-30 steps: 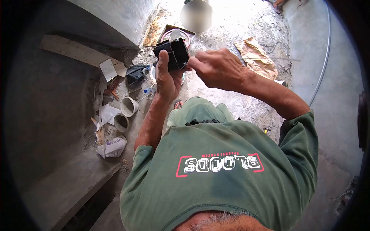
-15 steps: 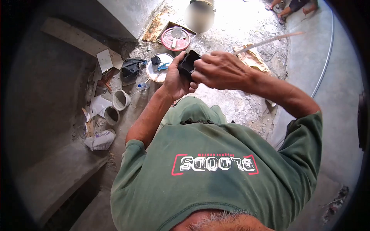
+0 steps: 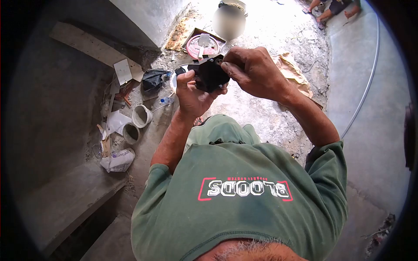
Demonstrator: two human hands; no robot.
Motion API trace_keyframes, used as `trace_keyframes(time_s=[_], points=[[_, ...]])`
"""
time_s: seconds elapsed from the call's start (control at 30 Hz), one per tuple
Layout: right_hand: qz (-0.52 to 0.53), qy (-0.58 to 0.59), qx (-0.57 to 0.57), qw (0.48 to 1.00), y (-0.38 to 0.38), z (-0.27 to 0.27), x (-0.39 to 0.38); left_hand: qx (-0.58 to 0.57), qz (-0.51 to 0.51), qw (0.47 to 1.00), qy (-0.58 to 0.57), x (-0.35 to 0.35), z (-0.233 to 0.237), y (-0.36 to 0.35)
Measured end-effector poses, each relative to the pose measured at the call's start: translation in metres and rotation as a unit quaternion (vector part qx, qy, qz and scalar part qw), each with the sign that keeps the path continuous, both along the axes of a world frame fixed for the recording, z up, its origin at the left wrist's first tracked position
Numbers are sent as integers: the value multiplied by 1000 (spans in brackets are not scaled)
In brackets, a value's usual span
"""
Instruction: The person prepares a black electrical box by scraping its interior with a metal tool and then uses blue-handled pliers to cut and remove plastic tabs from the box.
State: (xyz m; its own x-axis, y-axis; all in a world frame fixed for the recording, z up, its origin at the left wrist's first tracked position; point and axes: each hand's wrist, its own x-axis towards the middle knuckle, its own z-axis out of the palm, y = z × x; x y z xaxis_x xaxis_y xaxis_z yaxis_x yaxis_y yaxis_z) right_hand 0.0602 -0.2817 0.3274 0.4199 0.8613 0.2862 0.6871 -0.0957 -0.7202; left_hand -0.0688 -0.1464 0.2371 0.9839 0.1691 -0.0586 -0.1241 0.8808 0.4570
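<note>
My left hand (image 3: 193,98) is wrapped round the lower left side of a black electrical box (image 3: 211,77), its thumb on the near left edge. The box is held up in front of me with a flat dark face turned my way. The fingers of my right hand (image 3: 254,69) are closed in a pinch at the box's upper right corner; the hand itself hides whatever small part may be between them. Behind the box, a white lid (image 3: 173,82) is partly covered by it and by my left hand.
A trowel (image 3: 203,43) lies on a red round lid (image 3: 190,48) ahead. To the left are a black plastic bag (image 3: 153,81), a bottle (image 3: 166,100), two buckets (image 3: 142,116) and a sack (image 3: 118,160). Torn brown paper (image 3: 292,74) and a grey conduit (image 3: 368,82) lie right. Another person (image 3: 333,9) sits far right.
The box has turned from showing its open hollow to showing a flat face. My right hand has shifted to its upper corner. A long pale strip beyond that hand no longer shows.
</note>
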Motion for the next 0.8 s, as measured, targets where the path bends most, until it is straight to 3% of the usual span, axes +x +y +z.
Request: trace_keyframes(time_s=[0.17, 0.23, 0.33, 0.8], points=[[6, -31, 6, 999, 1, 2, 4, 28, -3, 1000, -6, 2, -1, 1], [-3, -141, -8, 990, 1, 3, 5, 21, 9, 1000, 14, 2, 3, 1], [-8, -181, 0, 984, 3, 0, 8, 20, 0, 1000, 14, 5, 4, 3], [12, -62, -54, 997, 4, 8, 13, 48, 35, 998, 24, 7, 1, 3]])
